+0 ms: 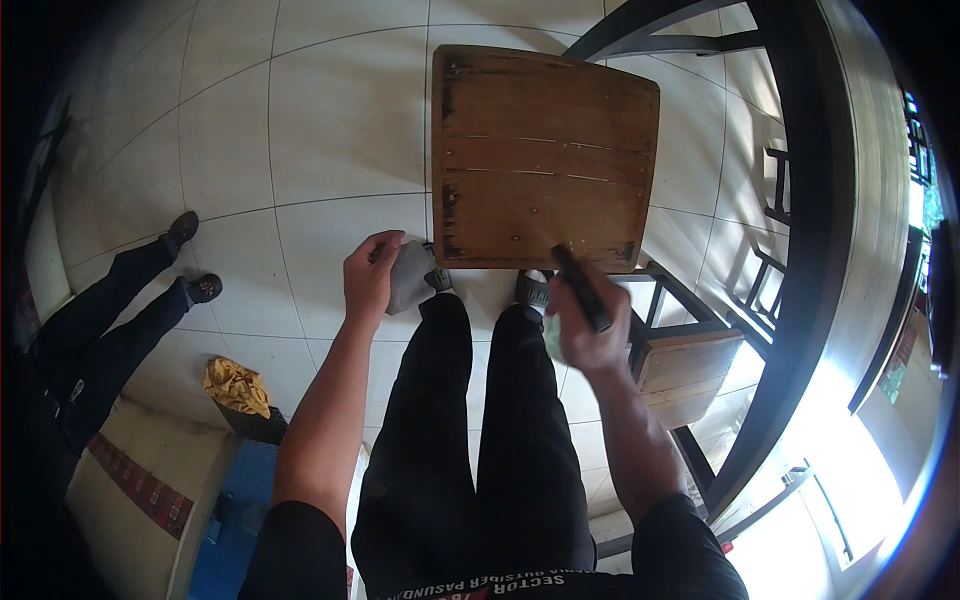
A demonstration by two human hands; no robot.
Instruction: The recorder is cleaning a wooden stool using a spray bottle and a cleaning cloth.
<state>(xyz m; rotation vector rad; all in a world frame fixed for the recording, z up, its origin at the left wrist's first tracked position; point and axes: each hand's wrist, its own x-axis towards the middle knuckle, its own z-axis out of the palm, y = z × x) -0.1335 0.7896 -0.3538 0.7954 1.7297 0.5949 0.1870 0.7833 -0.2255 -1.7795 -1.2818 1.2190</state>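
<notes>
My left hand (373, 270) holds a grey cloth (412, 278) that hangs beside the near left corner of a square wooden stool or chair seat (544, 154). My right hand (596, 315) grips a dark handle (581, 289) over the seat's near right edge. The handle's far end is blurred, so its kind cannot be told. Something pale green (553, 337) shows under my right hand. The brown seat has dark worn marks along its left side and small spots near its front.
A dark-framed table (810, 225) runs along the right, with a second wooden seat (686, 371) beneath its edge. Another person's legs (120, 300) are at the left. A yellow cloth or bag (236, 386) lies on a dark bin at the lower left. Pale floor tiles (345, 112) surround the seat.
</notes>
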